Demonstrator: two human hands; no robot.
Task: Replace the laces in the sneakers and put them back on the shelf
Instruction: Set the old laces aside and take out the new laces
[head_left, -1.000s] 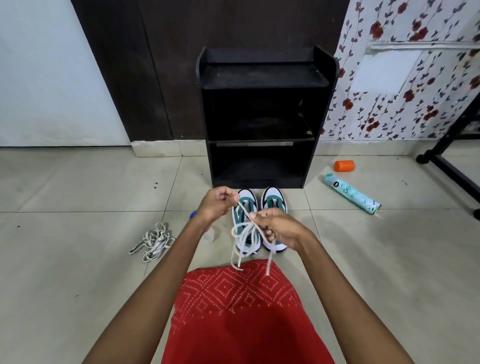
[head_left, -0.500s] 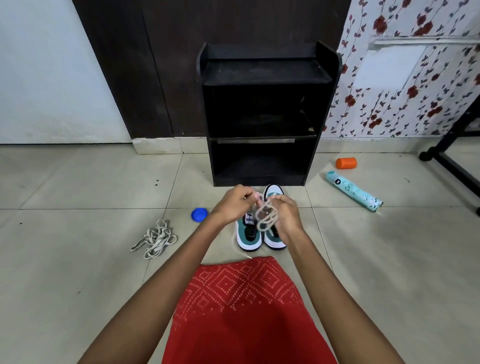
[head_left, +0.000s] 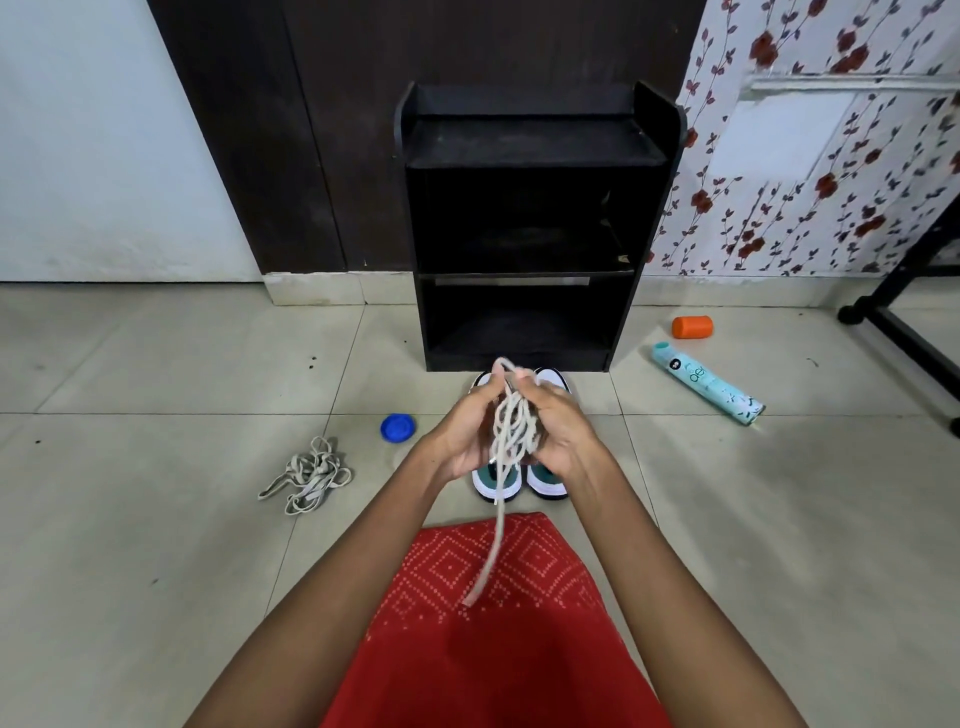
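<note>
Two hands meet at the middle of your view: your left hand (head_left: 464, 441) and right hand (head_left: 565, 435) are curled round a bunched white lace (head_left: 511, 428), palms facing each other, fingertips pinching its top loop. One tail of the lace hangs toward 6 o'clock and ends over the red cloth (head_left: 498, 654) on your lap.

Only one thing carries writing: the can (head_left: 709, 385) at 2 o'clock shows a black round mark and pale letters, too blurred to read. It lies on its side, its cap end toward the shelf (head_left: 530, 145).

Right under your hands, the sneakers (head_left: 494, 487) stand side by side on the floor (head_left: 156, 364). Their long axes run 12 to 6, with white toes at 12 almost touching the shelf's base and heels toward you.

At 12 the shelf's two dark compartments face you. At 9 o'clock a lace heap (head_left: 306, 475) lies well apart from the sneakers, with a blue cap (head_left: 397, 427) between them. An orange cap (head_left: 692, 327) sits near the can at 2, and a black stand (head_left: 893, 317) closes the right edge at 3. Tile stretches from the sneakers out to the can.
</note>
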